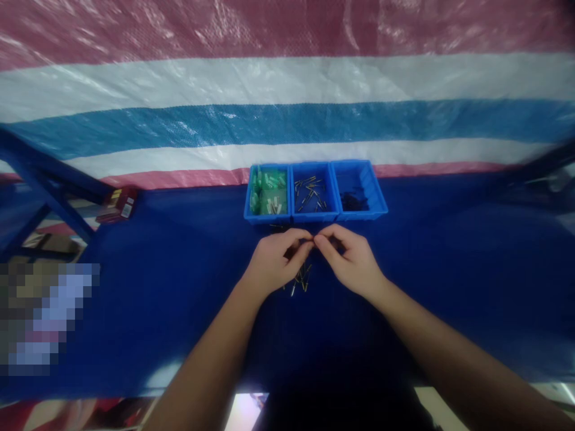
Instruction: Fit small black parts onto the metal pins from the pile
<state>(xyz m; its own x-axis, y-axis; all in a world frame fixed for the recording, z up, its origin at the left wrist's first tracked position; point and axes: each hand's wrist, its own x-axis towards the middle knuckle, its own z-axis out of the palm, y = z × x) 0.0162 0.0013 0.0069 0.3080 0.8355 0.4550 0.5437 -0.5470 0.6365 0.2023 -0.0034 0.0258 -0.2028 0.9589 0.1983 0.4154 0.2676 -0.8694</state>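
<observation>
My left hand (281,258) and my right hand (350,257) meet at the fingertips above the blue table, in front of the bins. Each hand pinches with thumb and forefinger; whatever lies between the tips is too small to make out. Under my left hand, several thin metal pieces (306,280) lie in a loose pile. The left blue bin (247,209) has a green lining and small pale pieces (274,205). Slim brass-coloured pieces (309,194) are scattered in the middle bin (317,216). Small dark pieces (353,202) lie in the right bin (380,200).
A dark red box (117,204) stands at the table's left edge, beside a blue metal frame (56,179). Behind the bins hangs a striped plastic sheet (287,78). The blue table top (179,251) stretches out to both sides.
</observation>
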